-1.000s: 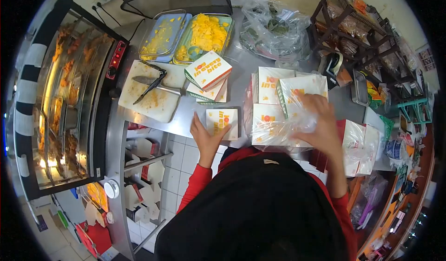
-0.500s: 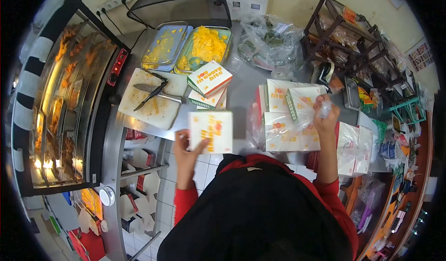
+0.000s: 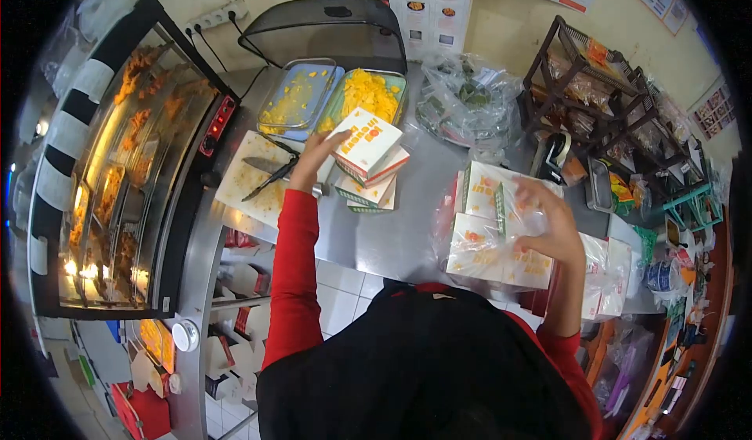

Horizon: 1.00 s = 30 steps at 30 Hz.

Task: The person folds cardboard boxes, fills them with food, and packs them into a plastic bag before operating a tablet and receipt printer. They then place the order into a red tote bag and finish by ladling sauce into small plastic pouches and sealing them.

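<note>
At the top of a small stack, my left hand grips a white food box by its left edge, thumb on the printed lid. Under it sit more food boxes with green checkered sides, slightly askew. My right hand is spread, thumb and fingers apart, over a clear plastic bag packed with flat white boxes of the same print. One box in the bag stands higher than the others near my right fingers.
A cutting board with a knife and tongs lies left of the stack. Behind are trays of yellow food and a mesh cover. A heated display case stands left, a dark rack back right.
My left hand has carried its box from the table's front edge up onto the stack. My right hand has loosened from a fist at the bag and spread over the boxes.
</note>
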Each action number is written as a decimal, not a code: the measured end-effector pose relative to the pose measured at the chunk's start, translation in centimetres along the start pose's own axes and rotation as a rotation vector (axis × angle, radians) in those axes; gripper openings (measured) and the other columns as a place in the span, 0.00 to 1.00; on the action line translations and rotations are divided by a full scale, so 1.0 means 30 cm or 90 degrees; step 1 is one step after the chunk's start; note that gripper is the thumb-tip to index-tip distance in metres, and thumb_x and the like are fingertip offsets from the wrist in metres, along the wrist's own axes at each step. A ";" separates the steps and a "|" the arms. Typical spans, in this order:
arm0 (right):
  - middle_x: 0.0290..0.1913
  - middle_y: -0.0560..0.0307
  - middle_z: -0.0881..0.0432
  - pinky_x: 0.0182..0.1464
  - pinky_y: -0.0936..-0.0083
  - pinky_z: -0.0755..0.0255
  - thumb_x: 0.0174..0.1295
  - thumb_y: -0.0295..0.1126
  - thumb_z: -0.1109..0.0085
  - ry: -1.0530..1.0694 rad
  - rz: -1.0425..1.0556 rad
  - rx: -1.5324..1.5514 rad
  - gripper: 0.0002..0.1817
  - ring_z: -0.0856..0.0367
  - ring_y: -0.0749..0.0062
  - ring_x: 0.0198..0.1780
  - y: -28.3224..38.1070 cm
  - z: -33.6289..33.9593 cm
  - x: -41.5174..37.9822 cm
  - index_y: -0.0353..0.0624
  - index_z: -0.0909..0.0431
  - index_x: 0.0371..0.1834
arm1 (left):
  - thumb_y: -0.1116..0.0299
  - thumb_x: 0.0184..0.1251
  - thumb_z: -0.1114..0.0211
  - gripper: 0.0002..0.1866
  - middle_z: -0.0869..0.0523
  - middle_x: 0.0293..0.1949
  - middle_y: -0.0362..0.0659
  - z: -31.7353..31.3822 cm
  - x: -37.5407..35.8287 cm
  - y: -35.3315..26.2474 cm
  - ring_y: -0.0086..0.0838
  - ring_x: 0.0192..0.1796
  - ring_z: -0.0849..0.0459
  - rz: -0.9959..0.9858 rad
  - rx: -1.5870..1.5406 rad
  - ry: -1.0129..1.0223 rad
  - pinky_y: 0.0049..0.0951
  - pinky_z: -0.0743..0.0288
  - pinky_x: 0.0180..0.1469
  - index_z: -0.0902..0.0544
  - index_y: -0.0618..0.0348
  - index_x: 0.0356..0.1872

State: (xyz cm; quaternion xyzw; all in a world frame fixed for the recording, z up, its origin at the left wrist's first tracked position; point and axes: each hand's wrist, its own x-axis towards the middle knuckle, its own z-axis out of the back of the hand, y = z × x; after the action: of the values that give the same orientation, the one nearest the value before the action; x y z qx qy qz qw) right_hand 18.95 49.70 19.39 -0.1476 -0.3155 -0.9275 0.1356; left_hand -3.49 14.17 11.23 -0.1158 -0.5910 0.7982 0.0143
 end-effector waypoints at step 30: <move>0.46 0.53 0.20 0.38 0.71 0.20 0.54 0.41 0.32 0.476 -0.334 0.490 0.30 0.19 0.67 0.46 0.055 -0.594 0.561 0.44 0.30 0.59 | 0.27 0.62 0.63 0.42 0.30 0.65 0.46 -0.231 -0.316 0.253 0.51 0.63 0.30 0.159 -0.837 0.047 0.73 0.42 0.56 0.37 0.44 0.68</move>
State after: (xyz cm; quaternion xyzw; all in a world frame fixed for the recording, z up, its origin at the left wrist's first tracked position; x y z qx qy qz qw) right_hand 0.70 34.62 12.83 0.3312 -0.5855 -0.7384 0.0473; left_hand 7.99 16.90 3.72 -0.1950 -0.9357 0.2629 -0.1314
